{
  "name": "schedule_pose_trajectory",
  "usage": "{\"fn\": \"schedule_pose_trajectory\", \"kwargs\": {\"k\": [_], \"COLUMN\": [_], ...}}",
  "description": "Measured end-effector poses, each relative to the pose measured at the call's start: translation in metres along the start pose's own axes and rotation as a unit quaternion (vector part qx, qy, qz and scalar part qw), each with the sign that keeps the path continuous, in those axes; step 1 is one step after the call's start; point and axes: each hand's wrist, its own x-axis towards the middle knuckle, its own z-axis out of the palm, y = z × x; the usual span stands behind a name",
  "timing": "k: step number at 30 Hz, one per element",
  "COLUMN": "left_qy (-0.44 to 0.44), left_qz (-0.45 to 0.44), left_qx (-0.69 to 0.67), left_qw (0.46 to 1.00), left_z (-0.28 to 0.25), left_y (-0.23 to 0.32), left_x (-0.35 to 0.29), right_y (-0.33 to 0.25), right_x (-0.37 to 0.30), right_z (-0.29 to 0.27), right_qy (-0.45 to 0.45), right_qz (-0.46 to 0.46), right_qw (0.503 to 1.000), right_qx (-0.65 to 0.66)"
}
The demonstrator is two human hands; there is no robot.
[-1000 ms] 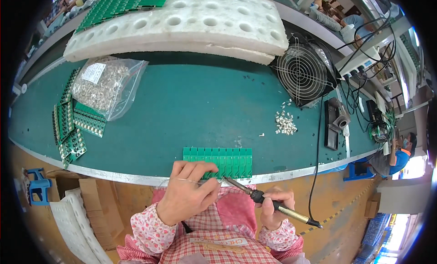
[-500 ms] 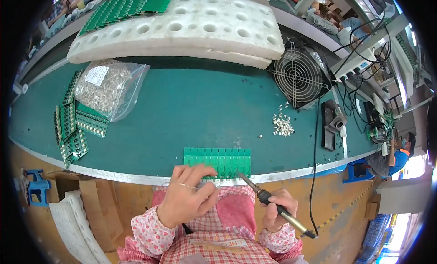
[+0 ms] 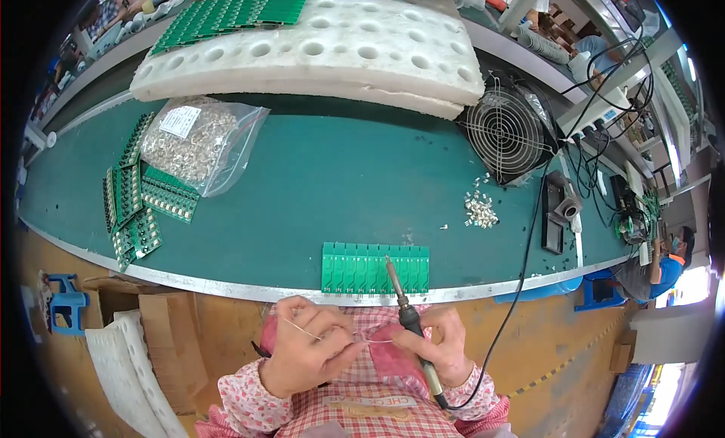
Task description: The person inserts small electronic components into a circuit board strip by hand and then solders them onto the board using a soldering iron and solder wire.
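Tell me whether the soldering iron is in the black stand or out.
Out: the right hand grips the soldering iron, its tip over the green circuit board; the black stand sits apart.

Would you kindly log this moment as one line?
left hand: holding thin wire; right hand: holding soldering iron, tip over green circuit board; small white parts: heaped near fan

Bright, even light covers the bench [image 3: 325,181], its far edge shadowed, near edge bowed by distortion, with glare past the right end.
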Motion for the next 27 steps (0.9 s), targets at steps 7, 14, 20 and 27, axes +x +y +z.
{"fn": "schedule_pose_trajectory", "kwargs": {"k": [7,14,20,27], "left_qy": [0.076,0.051,0.046,0.056], "left_qz": [-0.01,-0.008,-0.008,-0.005], "left_qx": [-0.052,-0.075,-0.047,-0.022], "left_qw": [0.996,0.996,0.998,0.998], "left_z": [0.002,0.008,0.011,0.014], "left_y": [-0.023,-0.03,-0.03,-0.028], "left_x": [0.015,0.019,0.022,0.024], "right_y": [0.003,0.004,0.005,0.005], "right_x": [-0.003,-0.017,-0.013,-0.013], "right_z": [0.002,0.004,0.004,0.006], "right_qy": [0.207,0.203,0.182,0.17], "right_qz": [0.073,0.16,0.166,0.17], "right_qw": [0.966,0.941,0.935,0.934], "right_qx": [0.137,0.22,0.255,0.263]}}
